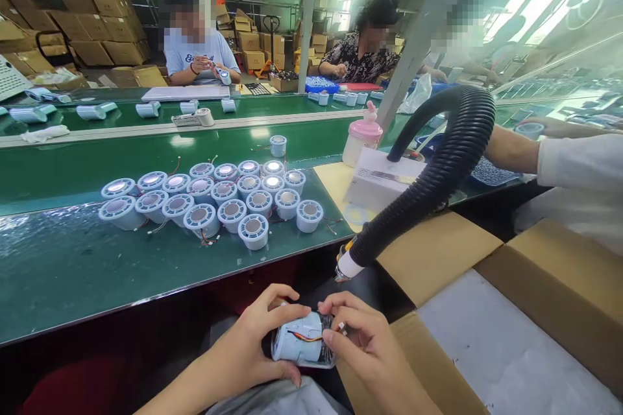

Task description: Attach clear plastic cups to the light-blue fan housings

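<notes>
Over my lap, my left hand point(272, 331) is wrapped round a light-blue cylindrical housing point(299, 340) that lies on its side. Clear plastic shows along its lower edge and right end. Thin red, yellow and black wires point(309, 337) run out of its side to a small white plug. My right hand point(357, 331) is closed at the housing's right end, thumb and fingers pinching the wires near the plug. Its fingertips partly cover that end.
Several similar blue housings point(253, 231) with round metal discs stand on the green bench. A black flexible hose point(423, 188) arches above my right hand. An opened cardboard box point(438, 259) stands at the right, near a pink-lidded jar point(363, 139). Co-workers sit across the conveyor point(219, 142).
</notes>
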{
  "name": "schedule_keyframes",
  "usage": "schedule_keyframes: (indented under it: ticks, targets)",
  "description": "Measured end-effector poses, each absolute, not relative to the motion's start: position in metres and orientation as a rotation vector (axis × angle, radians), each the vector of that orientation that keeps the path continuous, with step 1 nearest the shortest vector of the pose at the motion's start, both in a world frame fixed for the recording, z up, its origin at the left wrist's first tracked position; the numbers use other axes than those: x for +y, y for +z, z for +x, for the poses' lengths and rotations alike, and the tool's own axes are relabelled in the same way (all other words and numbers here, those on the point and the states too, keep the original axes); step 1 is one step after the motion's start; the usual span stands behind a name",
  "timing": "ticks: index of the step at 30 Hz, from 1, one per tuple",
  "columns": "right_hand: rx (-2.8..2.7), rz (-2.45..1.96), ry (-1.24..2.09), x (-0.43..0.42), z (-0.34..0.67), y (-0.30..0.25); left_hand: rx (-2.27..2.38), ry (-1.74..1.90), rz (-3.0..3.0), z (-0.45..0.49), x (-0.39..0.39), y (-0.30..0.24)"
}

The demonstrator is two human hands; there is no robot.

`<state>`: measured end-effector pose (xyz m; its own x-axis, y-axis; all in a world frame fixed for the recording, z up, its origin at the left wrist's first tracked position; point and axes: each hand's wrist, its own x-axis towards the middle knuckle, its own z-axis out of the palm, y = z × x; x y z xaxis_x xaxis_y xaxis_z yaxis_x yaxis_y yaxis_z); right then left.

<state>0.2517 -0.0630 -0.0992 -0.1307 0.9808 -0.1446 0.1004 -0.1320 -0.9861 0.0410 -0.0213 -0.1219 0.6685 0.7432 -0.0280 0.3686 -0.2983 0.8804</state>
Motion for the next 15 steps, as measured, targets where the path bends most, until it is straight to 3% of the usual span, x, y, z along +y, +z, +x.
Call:
schedule_keyframes:
  ticks: [6, 11, 15]
  targets:
    - [-1.119, -1.182, 1.452, -0.061, 0.262, -0.105, 0.954, 0.444, 1.493, 0.042, -0.032, -0.114]
    - [-1.788, -1.142, 1.093, -0.071, 0.272, -0.106, 0.769, 0.586, 1.018, 0.046, -0.041, -0.112]
    - [-1.933, -1.151, 0.956, -0.075, 0.273, -0.102, 0.855, 0.534, 1.195, 0.040, -0.043, -0.103]
